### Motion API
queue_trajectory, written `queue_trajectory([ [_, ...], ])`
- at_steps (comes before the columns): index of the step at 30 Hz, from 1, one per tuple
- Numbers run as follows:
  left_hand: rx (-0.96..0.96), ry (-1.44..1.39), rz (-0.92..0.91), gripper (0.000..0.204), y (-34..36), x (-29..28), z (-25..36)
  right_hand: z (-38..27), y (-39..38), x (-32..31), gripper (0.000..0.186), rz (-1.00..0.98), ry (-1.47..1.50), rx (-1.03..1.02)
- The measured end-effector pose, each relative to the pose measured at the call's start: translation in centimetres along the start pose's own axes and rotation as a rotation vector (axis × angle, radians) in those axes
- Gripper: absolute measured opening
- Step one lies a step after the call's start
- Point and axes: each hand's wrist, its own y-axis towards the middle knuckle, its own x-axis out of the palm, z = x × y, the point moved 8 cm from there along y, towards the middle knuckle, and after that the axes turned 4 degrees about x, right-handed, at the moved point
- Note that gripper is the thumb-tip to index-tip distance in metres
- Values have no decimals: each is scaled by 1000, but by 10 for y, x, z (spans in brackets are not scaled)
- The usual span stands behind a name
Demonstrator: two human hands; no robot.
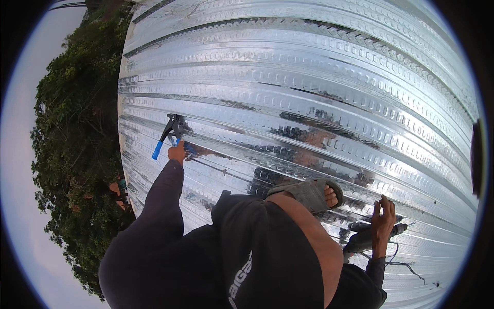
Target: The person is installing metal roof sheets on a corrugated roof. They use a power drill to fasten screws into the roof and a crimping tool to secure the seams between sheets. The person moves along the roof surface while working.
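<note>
Out to the left, my left hand [176, 153] is closed around one blue-gripped handle of a black hand riveter [170, 125]. Its other handle sticks out to the left, so the tool is spread, its black head close to a rib of the shiny metal roofing [247, 67]. At the lower right, my right hand [383, 222] has loosely bent fingers, the thumb apart from them, and I see nothing in it. Close beside that wrist lies a dark power drill [360, 240] with its bit pointing right; the wrist partly hides it.
My sandaled foot [314, 195] is planted on the ribbed sheets between my hands. A black cord [406, 264] trails near the drill. A thin rod [208, 166] lies by my left hand. Beyond the roof's left edge stand leafy trees [72, 139].
</note>
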Motion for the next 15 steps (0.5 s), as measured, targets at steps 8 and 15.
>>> queue_trajectory([
  [8,60,169,184,55,-106,39,122,-58,18,-85,30,-242,-301,-224],
  [15,589,150,-330,60,-232,17,279,-147,69,-14,51,-309,417,-63],
])
